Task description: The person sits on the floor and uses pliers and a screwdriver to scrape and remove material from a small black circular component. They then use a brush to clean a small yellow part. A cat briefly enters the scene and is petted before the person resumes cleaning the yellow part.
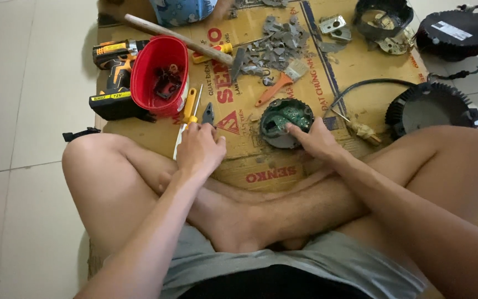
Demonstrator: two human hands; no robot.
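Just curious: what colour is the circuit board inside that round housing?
Green, seen in the head view: the circuit board under the right hand.

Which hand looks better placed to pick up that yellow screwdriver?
Probably the left hand: it rests right beside the yellow screwdriver, while the right hand presses on the round circuit-board housing.

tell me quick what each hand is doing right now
Left hand: closed around a yellow-handled screwdriver.
Right hand: open, fingers pressing the round circuit-board housing.
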